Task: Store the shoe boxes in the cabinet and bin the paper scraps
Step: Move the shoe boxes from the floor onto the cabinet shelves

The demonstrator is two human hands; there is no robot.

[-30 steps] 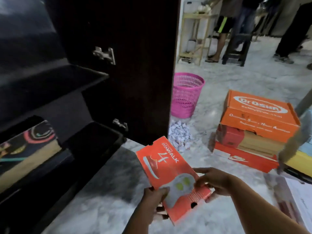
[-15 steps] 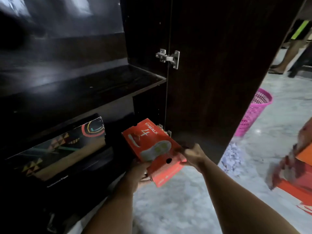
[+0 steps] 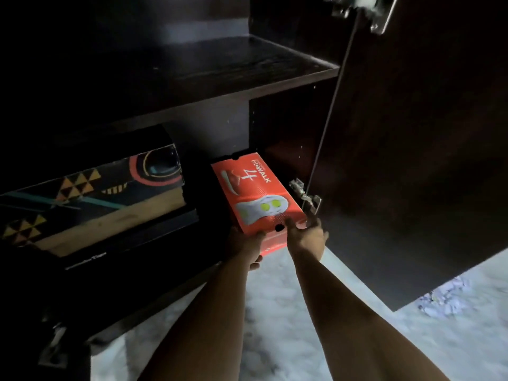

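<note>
Place: a room in a home, at a storage cupboard standing on the floor
Furniture: a dark wooden cabinet (image 3: 275, 72) with a bare shelf over a lower compartment, its door (image 3: 412, 160) swung open on metal hinges (image 3: 305, 195)
Contents: shoe boxes in the lower compartment, a red shoe box (image 3: 255, 193) printed with a sole and the word WALK, beside a black patterned box (image 3: 90, 199)
Floor: pale marbled stone floor (image 3: 275, 339), the sort laid in living spaces
Clutter: a heap of white paper scraps (image 3: 445, 295) on the floor past the door's lower edge
Light: dim, the cabinet's inside mostly in shadow
</note>
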